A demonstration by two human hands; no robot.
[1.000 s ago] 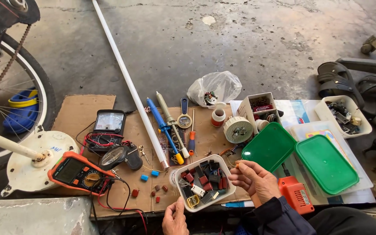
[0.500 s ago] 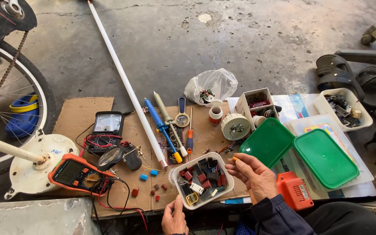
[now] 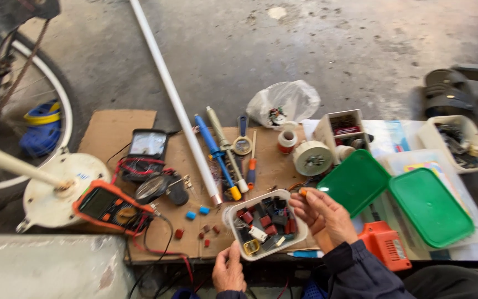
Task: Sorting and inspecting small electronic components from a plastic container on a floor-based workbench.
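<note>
both hands [image 3: 323, 213] at parts tray [image 3: 241, 201]

A tray [image 3: 300, 235] of small parts sat on the cardboard sheet [image 3: 112, 130], between the left hand [image 3: 229, 271] at its near edge and the right hand [image 3: 323, 213] at its right side. A multimeter [image 3: 109, 206] lay well to its left, two lids [image 3: 394, 196] to its right, and what seemed a soldering iron [image 3: 215, 152] behind it.

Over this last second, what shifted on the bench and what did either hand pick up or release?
The right hand has lifted slightly beside the white plastic tray of small components, now pinching a tiny orange part at its fingertips. The left hand stays at the tray's near edge. The orange multimeter, green lids and tools have not moved.
</note>
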